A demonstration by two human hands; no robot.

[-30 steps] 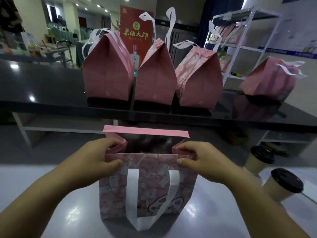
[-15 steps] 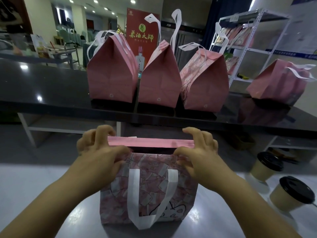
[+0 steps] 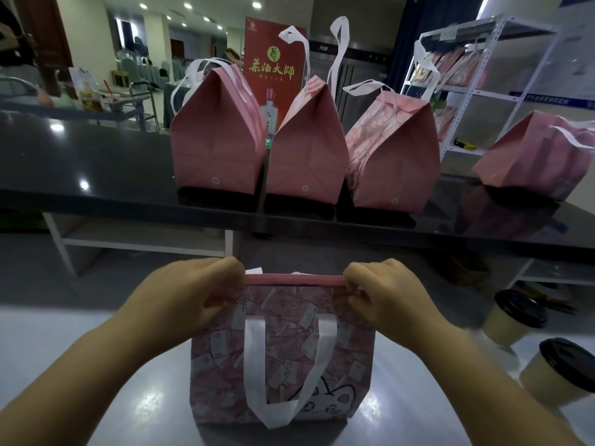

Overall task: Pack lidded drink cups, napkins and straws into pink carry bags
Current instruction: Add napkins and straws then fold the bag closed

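A pink patterned carry bag (image 3: 222, 358) with a white loop handle stands upright on the grey counter in front of me. Its top edge is folded over into a narrow pink strip. My left hand (image 3: 196, 292) pinches the left end of that fold and my right hand (image 3: 383, 292) pinches the right end. The bag's mouth is pressed shut, so its contents are hidden. Two cream cups with black lids, one (image 3: 508, 320) farther and one (image 3: 560, 371) nearer, stand to the right of the bag.
Several closed pink bags, such as one (image 3: 215, 140) at the left and one (image 3: 534, 156) lying at the far right, sit on the black upper shelf (image 3: 80, 162). A red sign (image 3: 273, 62) and a white metal rack (image 3: 476, 91) stand behind.
The bag's mouth was open a second ago. Both hands brought the far flap to the near side and folded the top edge down into a tight strip.
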